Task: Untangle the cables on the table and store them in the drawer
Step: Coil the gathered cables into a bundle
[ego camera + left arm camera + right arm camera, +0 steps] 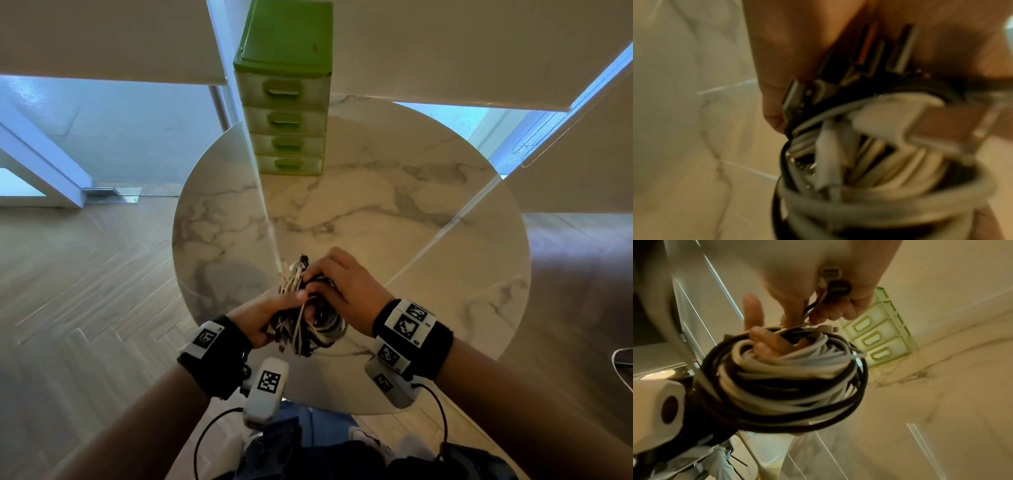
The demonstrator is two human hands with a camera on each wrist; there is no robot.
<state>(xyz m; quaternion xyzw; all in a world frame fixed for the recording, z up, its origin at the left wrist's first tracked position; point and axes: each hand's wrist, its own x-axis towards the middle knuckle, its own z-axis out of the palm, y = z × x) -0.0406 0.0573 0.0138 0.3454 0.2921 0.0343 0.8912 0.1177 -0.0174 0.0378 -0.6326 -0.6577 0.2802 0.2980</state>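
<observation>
A tangled bundle of black, white and grey cables [310, 320] hangs just above the near edge of the round marble table [394, 212], held between both hands. My left hand [265, 313] grips the bundle from the left, fingers through the coil [785, 379]. My right hand [337, 279] pinches the cable ends and plugs [835, 283] at the top of the bundle. USB plugs [865, 65] lie against my left palm. The green drawer unit [286, 92] stands at the table's far edge with all its drawers closed.
The marble top between the hands and the drawer unit [877, 337] is bare. Wooden floor [85, 274] lies left of the table. A white cable loop [621, 363] shows at the right edge. White window frames rise behind the drawers.
</observation>
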